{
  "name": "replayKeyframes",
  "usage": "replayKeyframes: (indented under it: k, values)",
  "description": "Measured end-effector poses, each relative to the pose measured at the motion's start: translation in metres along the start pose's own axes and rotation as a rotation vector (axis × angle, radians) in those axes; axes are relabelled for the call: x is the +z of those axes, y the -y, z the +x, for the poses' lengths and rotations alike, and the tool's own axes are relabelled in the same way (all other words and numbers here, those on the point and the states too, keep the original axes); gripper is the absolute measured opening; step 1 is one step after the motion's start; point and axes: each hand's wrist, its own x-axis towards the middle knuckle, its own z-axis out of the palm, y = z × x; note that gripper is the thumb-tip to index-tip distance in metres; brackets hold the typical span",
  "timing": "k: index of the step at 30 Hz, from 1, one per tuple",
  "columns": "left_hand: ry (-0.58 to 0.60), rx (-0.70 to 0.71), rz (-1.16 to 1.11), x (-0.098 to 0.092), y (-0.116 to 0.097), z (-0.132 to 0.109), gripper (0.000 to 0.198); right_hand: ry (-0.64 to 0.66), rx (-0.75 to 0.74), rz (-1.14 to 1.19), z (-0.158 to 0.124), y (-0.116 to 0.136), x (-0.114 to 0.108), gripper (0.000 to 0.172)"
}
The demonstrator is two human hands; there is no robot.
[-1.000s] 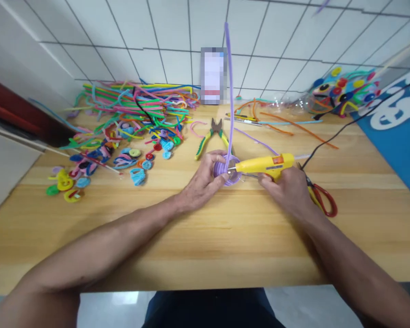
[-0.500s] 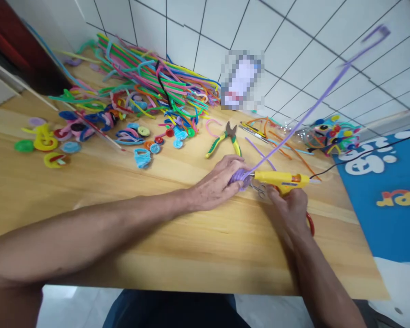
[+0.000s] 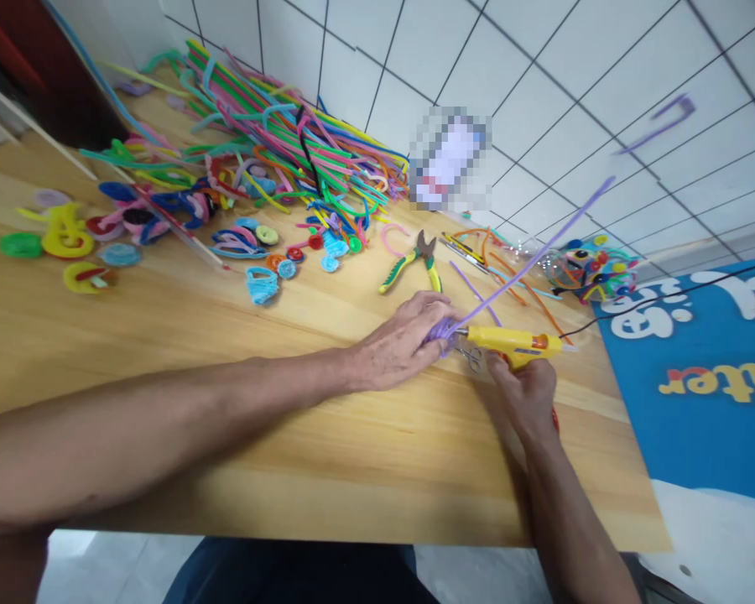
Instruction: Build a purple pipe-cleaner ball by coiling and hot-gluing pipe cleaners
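Observation:
My left hand (image 3: 406, 340) is closed on a coiled purple pipe cleaner (image 3: 441, 334), its fingers wrapped over most of the coil. The pipe cleaner's long free end slants up to the right, with a blurred hooked tip against the tiles. In my right hand (image 3: 528, 386) is a yellow hot glue gun (image 3: 509, 340), its nozzle pointing left at the coil's right edge. Whether the nozzle touches the coil I cannot tell. Scissors (image 3: 473, 359) lie partly hidden below the nozzle, with a red handle showing beside my right wrist.
Green-and-yellow pliers (image 3: 424, 250) lie beyond my left hand. A pile of coloured pipe cleaners (image 3: 277, 126) and several coiled pieces cover the back left. A phone (image 3: 450, 159) leans on the tiled wall. The glue gun's black cord (image 3: 667, 294) runs right, over a blue printed sheet (image 3: 717, 436).
The camera view has shifted slightly to the right. The pipe cleaner's free end has dipped lower. Both hands keep their hold, with the nozzle still at the coil.

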Motion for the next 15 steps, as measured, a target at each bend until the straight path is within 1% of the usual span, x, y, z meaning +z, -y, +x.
replayKeyframes:
  k: [4,12,15]
  values:
    - [-0.001,-0.006,-0.007,0.0000,0.0000,0.0001,0.033,0.016,0.016,0.006,0.0001,0.0014,-0.0012,0.026]
    - [0.009,-0.014,0.015,-0.0015,-0.0004,-0.0005,0.031,0.069,-0.011,0.017,-0.0012,0.0005,-0.0007,0.024]
    - [0.020,-0.025,0.027,-0.0027,-0.0009,-0.0013,0.034,0.086,-0.006,0.044,0.0010,-0.0027,-0.0054,0.024]
